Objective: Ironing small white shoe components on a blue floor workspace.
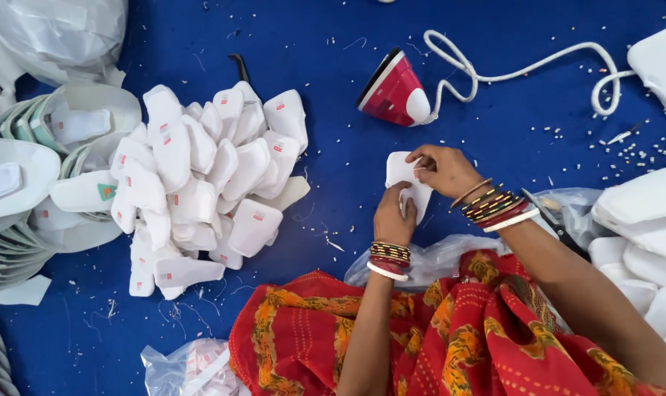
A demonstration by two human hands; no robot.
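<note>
Just beyond the red patterned cloth (450, 330) that covers the person's lap, both hands meet on one small white fabric piece (408, 180) lying on the blue mat (333, 88). Left hand (393, 216) comes up from the cloth with the forearm nearly straight, wrist ringed with bangles, fingers bent down and pressing on the lower edge of the piece, so the piece sits under and just past its fingertips. Right hand (441, 170) reaches in from the right at a slant, bangles stacked at the wrist, and its thumb and fingers are closed in a pinch on the upper right edge of the same piece. Beside the cloth, to the right of that forearm, a pair of scissors (549, 216) rests on a clear plastic bag (436, 257). Left of the cloth, well apart from the hands, a heap of white fabric pieces (208, 176) with small red labels spreads over the mat, and further left stand stacks of white moulded cups (25, 198). Farther out from the cloth, past the hands, a red iron (393, 92) lies on its side, its white cord (524, 70) looping off to the right.
</note>
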